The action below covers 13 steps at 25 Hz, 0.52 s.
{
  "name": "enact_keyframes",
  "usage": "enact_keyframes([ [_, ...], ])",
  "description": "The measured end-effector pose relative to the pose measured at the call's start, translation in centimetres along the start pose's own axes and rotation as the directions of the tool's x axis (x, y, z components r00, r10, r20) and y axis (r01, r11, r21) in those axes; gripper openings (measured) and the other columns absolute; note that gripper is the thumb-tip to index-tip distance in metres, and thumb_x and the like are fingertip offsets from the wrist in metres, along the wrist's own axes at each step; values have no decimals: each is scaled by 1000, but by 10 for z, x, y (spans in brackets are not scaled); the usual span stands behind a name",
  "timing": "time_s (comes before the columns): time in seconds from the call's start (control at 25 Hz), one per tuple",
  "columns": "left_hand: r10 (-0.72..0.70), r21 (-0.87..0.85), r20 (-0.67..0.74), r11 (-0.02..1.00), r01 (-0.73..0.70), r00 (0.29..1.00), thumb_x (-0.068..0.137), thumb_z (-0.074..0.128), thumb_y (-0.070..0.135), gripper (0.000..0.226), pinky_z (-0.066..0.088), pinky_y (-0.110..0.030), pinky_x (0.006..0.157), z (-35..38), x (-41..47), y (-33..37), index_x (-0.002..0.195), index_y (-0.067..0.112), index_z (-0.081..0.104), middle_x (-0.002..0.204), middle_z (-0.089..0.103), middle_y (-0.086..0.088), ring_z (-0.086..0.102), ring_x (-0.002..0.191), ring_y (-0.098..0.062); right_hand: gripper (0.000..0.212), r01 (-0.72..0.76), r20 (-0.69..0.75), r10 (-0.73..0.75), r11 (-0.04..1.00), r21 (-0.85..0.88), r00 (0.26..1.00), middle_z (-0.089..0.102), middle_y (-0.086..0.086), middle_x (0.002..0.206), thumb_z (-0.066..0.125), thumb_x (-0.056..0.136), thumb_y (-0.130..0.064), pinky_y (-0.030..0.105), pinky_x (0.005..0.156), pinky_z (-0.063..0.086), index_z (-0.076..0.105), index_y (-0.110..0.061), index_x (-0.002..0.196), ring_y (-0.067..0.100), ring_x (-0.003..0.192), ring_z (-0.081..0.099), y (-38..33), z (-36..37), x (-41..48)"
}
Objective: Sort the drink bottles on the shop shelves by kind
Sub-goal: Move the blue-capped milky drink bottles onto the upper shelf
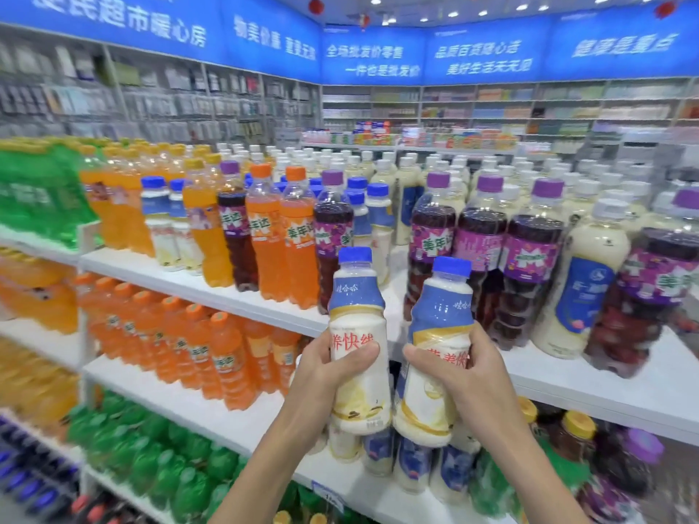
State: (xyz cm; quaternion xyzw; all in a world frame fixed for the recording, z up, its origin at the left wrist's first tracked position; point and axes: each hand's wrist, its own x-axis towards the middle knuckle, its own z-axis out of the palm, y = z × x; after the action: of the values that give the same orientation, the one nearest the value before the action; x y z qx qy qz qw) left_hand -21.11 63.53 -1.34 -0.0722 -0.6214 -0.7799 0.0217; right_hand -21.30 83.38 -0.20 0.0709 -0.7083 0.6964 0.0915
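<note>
My left hand (325, 376) grips a white milk drink bottle (359, 319) with a blue cap and blue label, held upright in front of the shelves. My right hand (472, 376) grips a second, matching milk drink bottle (438, 327) right beside it. Both bottles hover before a gap on the top shelf (196, 281), between orange soda bottles (299, 236) on the left and purple grape soda bottles (431, 240) on the right. More of the same milk drink bottles (162, 221) stand mixed among the orange sodas on that shelf.
Large white bottles with blue labels (582, 285) stand among the grape sodas at the right. The second shelf (177, 406) carries orange sodas, the shelf below it green bottles (151, 459) and more milk drinks (412, 467). Green shrink-wrapped packs (38, 191) sit far left.
</note>
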Motion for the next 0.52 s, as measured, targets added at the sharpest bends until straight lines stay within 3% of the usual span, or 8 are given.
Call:
enact_keyframes([
  [0.2, 27, 1, -103, 1000, -27, 994, 67, 85, 38, 50, 59, -43, 75, -21, -17, -2, 105, 8, 72, 95, 75, -18, 73, 85, -34, 44, -13, 96, 14, 1000, -1, 995, 78, 1, 94, 91, 72, -25, 48, 80, 60, 65, -25, 107, 24, 85, 75, 5, 20, 0],
  [0.32, 52, 19, -115, 999, -50, 992, 65, 85, 39, 61, 59, -38, 70, -40, -18, 3, 108, 0, 68, 92, 74, -16, 73, 81, -31, 43, 1, 103, -2, 1000, 8, 995, 78, 0, 92, 89, 74, -20, 36, 70, 61, 64, -21, 109, 22, 83, 75, 1, 36, 5],
  [0.4, 75, 22, -107, 997, -73, 991, 64, 85, 37, 56, 59, -35, 67, -56, -12, 8, 105, 3, 69, 89, 75, -13, 74, 78, -28, 41, 17, 86, -18, 1000, 16, 996, 77, 0, 91, 88, 75, -16, 28, 64, 57, 64, -20, 108, 17, 79, 75, -1, 48, 11],
  [0.52, 82, 12, -68, 997, -82, 994, 63, 84, 38, 52, 59, -34, 68, -80, 8, 16, 103, 9, 71, 89, 76, -9, 74, 80, -25, 41, 33, 9, -33, 999, 2, 999, 77, -2, 94, 88, 75, -17, 34, 70, 57, 64, -23, 108, 17, 83, 75, -2, 68, 22],
])
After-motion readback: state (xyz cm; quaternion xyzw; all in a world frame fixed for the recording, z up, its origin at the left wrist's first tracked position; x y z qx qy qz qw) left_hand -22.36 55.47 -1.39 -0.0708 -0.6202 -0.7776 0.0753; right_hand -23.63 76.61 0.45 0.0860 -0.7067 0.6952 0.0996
